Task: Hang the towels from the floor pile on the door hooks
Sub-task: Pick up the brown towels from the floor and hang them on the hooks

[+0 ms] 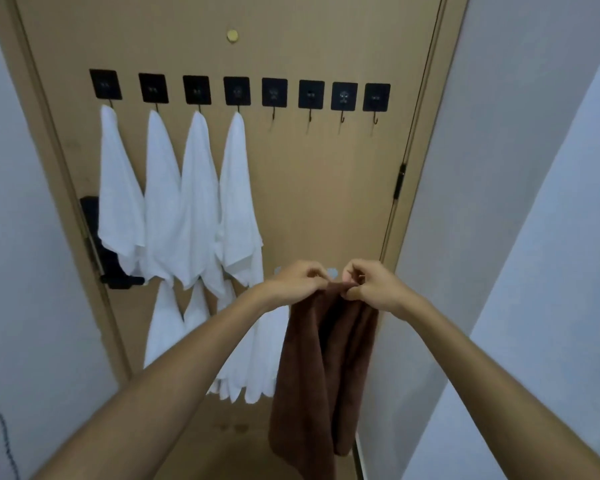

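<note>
Head camera view: both hands pinch the top edge of a brown towel (321, 368) in front of the door (326, 188). The left hand (297, 283) and right hand (371, 282) sit close together, fingers clamped on the cloth, which hangs down between the forearms. Four white towels (179, 202) hang on the left hooks (238, 109); four empty hooks (342, 118) stand to the right.

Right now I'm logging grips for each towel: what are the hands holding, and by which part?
Both hands, left hand and right hand, pinch the dark brown terry towel at its bunched top edge; the rest hangs free below.
</note>
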`<action>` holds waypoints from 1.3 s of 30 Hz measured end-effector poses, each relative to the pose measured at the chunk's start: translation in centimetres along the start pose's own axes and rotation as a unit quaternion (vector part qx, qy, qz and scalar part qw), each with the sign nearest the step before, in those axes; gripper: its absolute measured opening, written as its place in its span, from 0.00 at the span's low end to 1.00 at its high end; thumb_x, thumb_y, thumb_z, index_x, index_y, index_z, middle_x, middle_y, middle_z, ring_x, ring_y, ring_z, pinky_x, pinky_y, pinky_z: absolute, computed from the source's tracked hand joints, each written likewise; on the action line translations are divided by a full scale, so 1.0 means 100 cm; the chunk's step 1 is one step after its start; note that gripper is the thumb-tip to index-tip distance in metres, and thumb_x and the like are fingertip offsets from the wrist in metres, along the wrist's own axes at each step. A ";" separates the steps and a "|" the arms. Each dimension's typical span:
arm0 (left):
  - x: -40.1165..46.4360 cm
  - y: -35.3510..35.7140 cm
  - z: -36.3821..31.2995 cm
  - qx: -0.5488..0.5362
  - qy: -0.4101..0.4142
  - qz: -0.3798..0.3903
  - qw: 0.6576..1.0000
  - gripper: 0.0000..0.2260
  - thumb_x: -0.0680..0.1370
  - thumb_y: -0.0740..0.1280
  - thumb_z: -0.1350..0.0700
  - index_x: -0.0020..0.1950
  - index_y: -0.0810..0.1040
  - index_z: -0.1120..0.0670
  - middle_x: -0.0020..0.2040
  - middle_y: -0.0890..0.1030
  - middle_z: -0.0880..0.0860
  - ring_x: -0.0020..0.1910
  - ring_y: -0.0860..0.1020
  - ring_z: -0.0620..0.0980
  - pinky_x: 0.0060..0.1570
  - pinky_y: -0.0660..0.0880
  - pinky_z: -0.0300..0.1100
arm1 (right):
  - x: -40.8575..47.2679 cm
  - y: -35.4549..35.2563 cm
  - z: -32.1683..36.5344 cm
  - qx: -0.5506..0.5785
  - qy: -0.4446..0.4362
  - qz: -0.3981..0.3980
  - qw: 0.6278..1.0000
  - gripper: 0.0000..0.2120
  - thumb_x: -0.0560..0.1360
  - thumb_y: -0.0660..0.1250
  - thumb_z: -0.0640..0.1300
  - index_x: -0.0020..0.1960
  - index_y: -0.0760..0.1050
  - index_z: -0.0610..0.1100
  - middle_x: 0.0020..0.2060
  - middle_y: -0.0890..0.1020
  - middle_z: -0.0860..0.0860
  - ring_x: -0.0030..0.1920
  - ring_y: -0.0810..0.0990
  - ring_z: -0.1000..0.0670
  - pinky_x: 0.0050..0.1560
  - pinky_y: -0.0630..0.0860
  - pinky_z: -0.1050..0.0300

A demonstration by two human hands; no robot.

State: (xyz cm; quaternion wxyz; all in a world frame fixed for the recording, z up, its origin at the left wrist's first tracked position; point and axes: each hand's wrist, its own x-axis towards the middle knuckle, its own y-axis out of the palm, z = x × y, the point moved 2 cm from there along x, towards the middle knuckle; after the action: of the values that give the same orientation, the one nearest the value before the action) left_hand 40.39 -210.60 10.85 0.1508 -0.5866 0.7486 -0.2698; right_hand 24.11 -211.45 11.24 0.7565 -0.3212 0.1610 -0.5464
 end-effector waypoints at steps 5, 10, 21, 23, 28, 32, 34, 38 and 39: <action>0.014 -0.028 0.014 0.051 0.028 -0.009 0.998 0.01 0.76 0.66 0.58 0.45 0.76 0.53 0.40 0.76 0.49 0.39 0.72 0.46 0.41 0.68 0.38 | 0.023 0.019 0.010 0.075 0.031 0.067 0.994 0.08 0.76 0.67 0.46 0.39 0.73 0.45 0.35 0.73 0.51 0.37 0.69 0.54 0.38 0.62 0.60; 0.040 -0.049 0.018 0.052 0.039 -0.014 0.998 0.04 0.76 0.67 0.56 0.43 0.73 0.54 0.38 0.72 0.49 0.37 0.70 0.46 0.40 0.67 0.39 | 0.065 0.013 0.015 0.100 -0.035 -0.044 0.993 0.05 0.77 0.63 0.37 0.43 0.75 0.37 0.36 0.73 0.45 0.37 0.70 0.52 0.34 0.65 0.63; 0.128 -0.092 0.003 -0.024 0.017 -0.052 0.998 0.09 0.78 0.62 0.60 0.38 0.71 0.51 0.37 0.73 0.48 0.37 0.70 0.43 0.37 0.65 0.35 | 0.171 -0.020 0.003 0.155 -0.153 -0.015 0.976 0.10 0.78 0.62 0.36 0.39 0.74 0.43 0.32 0.74 0.54 0.30 0.69 0.65 0.34 0.66 0.72; 0.141 -0.103 0.002 -0.042 0.008 -0.066 0.997 0.09 0.78 0.62 0.58 0.38 0.72 0.51 0.37 0.74 0.47 0.37 0.71 0.43 0.39 0.66 0.35 | 0.191 -0.027 0.002 0.165 -0.158 -0.023 0.973 0.12 0.78 0.63 0.36 0.37 0.74 0.44 0.31 0.74 0.53 0.30 0.69 0.63 0.33 0.66 0.70; 0.169 -0.131 0.012 0.027 0.019 -0.114 0.993 0.07 0.79 0.61 0.59 0.40 0.72 0.53 0.40 0.75 0.49 0.40 0.71 0.44 0.43 0.67 0.37 | 0.236 -0.034 -0.002 0.101 -0.166 -0.009 0.981 0.10 0.76 0.67 0.38 0.36 0.75 0.45 0.30 0.75 0.51 0.32 0.71 0.56 0.33 0.66 0.65; 0.193 -0.157 0.023 0.057 0.029 -0.150 0.987 0.06 0.79 0.60 0.57 0.42 0.72 0.52 0.39 0.73 0.50 0.38 0.69 0.45 0.42 0.66 0.38 | 0.276 -0.050 0.008 0.029 -0.168 0.001 0.985 0.09 0.75 0.66 0.35 0.40 0.74 0.46 0.33 0.75 0.51 0.34 0.71 0.57 0.34 0.67 0.68; 0.205 -0.174 0.026 0.060 0.037 -0.171 0.983 0.03 0.80 0.60 0.56 0.46 0.71 0.52 0.38 0.72 0.50 0.37 0.69 0.45 0.41 0.67 0.38 | 0.293 -0.061 0.017 0.049 -0.172 -0.022 0.984 0.10 0.76 0.65 0.34 0.40 0.72 0.47 0.33 0.74 0.50 0.34 0.71 0.55 0.34 0.66 0.67; 0.234 -0.214 0.016 0.091 0.073 -0.199 0.973 0.07 0.80 0.59 0.59 0.45 0.70 0.47 0.39 0.73 0.46 0.37 0.70 0.42 0.37 0.67 0.30 | 0.326 -0.075 0.045 0.056 -0.184 -0.082 0.978 0.09 0.79 0.60 0.39 0.42 0.67 0.49 0.37 0.75 0.51 0.36 0.71 0.54 0.35 0.68 0.63; 0.242 -0.226 0.011 0.098 0.079 -0.203 0.971 0.10 0.79 0.58 0.60 0.43 0.70 0.46 0.39 0.73 0.46 0.37 0.71 0.42 0.36 0.67 0.30 | 0.335 -0.077 0.054 0.049 -0.194 -0.097 0.975 0.08 0.79 0.59 0.39 0.43 0.67 0.49 0.38 0.75 0.51 0.37 0.71 0.55 0.35 0.68 0.66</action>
State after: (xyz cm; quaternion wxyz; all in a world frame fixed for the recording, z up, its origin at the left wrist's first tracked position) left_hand 52.55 -237.81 25.23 0.0900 -0.6851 0.5933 -0.4129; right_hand 33.52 -242.47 23.94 0.7314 -0.3975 -0.0482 -0.5520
